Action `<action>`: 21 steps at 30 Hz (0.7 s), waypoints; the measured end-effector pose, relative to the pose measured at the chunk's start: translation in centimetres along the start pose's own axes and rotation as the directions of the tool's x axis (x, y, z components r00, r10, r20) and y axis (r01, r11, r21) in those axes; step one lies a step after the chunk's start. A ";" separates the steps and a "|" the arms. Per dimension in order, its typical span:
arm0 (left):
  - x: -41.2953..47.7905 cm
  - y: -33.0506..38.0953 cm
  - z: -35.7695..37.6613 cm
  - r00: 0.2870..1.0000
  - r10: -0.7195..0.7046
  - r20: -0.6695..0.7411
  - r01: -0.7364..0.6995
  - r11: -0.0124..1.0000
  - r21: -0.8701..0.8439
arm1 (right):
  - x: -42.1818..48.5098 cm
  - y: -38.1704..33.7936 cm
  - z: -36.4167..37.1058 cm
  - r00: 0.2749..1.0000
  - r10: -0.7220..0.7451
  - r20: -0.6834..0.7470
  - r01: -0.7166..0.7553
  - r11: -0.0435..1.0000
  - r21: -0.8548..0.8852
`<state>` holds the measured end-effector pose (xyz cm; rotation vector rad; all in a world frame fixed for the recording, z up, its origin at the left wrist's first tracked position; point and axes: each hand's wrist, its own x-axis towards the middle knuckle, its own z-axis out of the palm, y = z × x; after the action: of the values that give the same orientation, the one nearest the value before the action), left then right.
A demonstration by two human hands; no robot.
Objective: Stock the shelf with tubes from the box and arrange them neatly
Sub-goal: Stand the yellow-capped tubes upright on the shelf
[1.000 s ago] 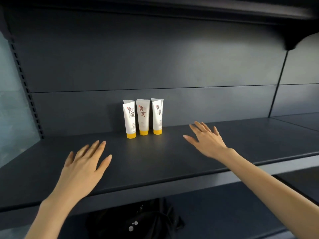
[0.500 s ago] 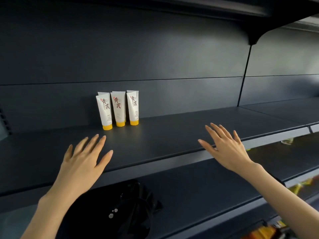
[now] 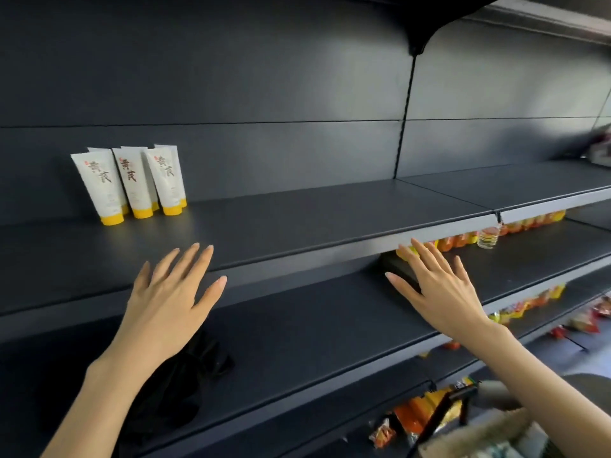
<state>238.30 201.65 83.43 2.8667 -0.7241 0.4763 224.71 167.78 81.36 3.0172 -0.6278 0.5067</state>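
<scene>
Hovering before the shelf [image 3: 297, 219] of tubes [image 3: 135, 183], left hand [image 3: 172, 299] and right hand [image 3: 439, 289] spread, each grip released

a black bag [image 3: 185, 385] lies low at left; orange packets [image 3: 456, 242] and a clear bottle [image 3: 488, 238] sit far right.

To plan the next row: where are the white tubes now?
Head view: the white tubes stand at the left of the upper shelf, near its back panel.

Front three white tubes [image 3: 132, 180], back left of the shelf [image 3: 297, 219]: two dark brush characters on each, apparently 黄芪. Small red mark beside them and fine print below, both too small to read.
</scene>
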 end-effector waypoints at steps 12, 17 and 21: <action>0.6 14.7 5.3 0.927 0.367 0.076 -0.365 0.930 -0.034 | -6.8 12.9 3.6 0.959 0.263 0.107 -0.257 0.964 -0.069; 3.1 18.9 10.0 0.846 0.512 0.147 -0.504 0.859 -0.088 | -9.9 15.9 5.8 0.893 0.411 0.182 -0.409 0.911 -0.053; 5.4 22.1 13.7 0.765 0.608 0.213 -0.589 0.794 -0.151 | -12.3 17.7 8.1 0.815 0.539 0.210 -0.539 0.840 -0.063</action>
<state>235.76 177.06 73.80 2.5885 -1.6902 0.1325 209.63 155.54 69.00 2.8780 -1.5215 0.1643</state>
